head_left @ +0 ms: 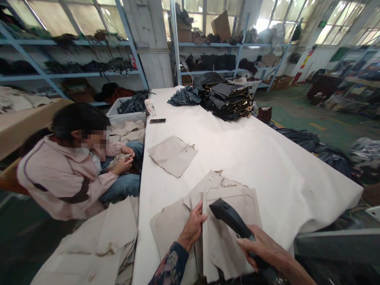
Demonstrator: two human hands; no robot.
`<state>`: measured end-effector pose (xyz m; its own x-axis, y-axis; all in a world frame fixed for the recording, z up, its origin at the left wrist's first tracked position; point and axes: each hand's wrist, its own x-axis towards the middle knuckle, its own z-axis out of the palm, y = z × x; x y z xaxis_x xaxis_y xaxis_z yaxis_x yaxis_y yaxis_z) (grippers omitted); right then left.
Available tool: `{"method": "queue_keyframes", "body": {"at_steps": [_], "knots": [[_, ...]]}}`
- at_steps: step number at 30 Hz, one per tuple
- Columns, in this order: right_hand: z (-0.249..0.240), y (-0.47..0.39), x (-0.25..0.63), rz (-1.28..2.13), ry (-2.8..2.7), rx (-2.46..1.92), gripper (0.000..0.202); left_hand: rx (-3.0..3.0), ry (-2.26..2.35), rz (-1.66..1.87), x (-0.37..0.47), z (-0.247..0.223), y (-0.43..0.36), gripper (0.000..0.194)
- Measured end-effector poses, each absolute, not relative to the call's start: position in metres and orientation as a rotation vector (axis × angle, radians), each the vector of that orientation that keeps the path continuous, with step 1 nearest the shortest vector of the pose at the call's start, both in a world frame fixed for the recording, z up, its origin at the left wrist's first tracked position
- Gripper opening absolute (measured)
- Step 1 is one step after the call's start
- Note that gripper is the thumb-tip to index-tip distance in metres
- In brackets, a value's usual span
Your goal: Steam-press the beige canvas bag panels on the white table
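Observation:
My right hand [257, 249] is wrapped round a black curved handheld tool [226, 211] with a blunt, flat-ended head. The tool's head is over a beige bag panel [227, 239] with a stitched border, near its upper left; whether it touches cannot be made out. My left hand [193, 225] pinches the panel's left edge, thumb and fingers closed at the side. More beige pieces [168, 220] lie beneath and left of the panel. Small metal fittings [218, 172] rest just beyond its top edge.
A co-worker [73, 163] sits at the left, handling a small piece. Stacked beige pieces [89, 247] are at the lower left. Farther up the white table [270, 153] lie another beige stack [172, 155], a phone [157, 121], a cup [150, 107] and piled black bags [222, 98].

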<state>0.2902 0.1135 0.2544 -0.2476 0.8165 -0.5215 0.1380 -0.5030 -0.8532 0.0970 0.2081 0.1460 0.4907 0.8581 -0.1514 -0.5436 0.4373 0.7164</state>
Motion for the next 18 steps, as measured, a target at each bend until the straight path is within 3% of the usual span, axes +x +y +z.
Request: {"method": "queue_keyframes", "body": {"at_steps": [18], "knots": [[0.265,0.169,0.293,1.817,-1.099,-1.368,0.036,0.641,0.377,0.834,0.101,0.171,0.198,0.068]]}}
